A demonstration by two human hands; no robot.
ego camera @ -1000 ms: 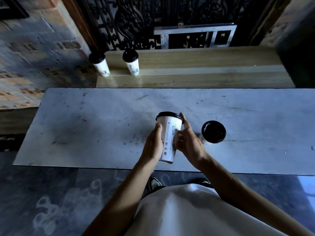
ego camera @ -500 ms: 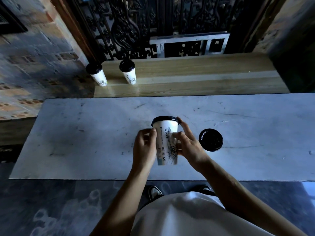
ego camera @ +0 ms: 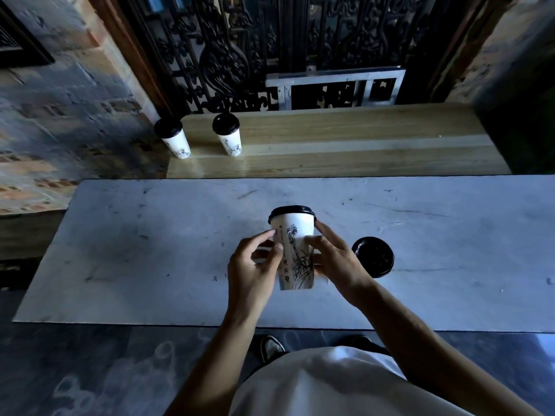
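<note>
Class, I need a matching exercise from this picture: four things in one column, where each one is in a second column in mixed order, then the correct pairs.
Things
1. printed cup
2. lidded cup
3. metal frame
4. shoe

Places
a. on the floor, by the near edge of the marble table
b. standing on the marble table, right of the right hand
c. against the black ironwork, behind the wooden bench
d. held between the left hand and the right hand

Pairs: 1-d, 2-b, 3-c, 4-a
</note>
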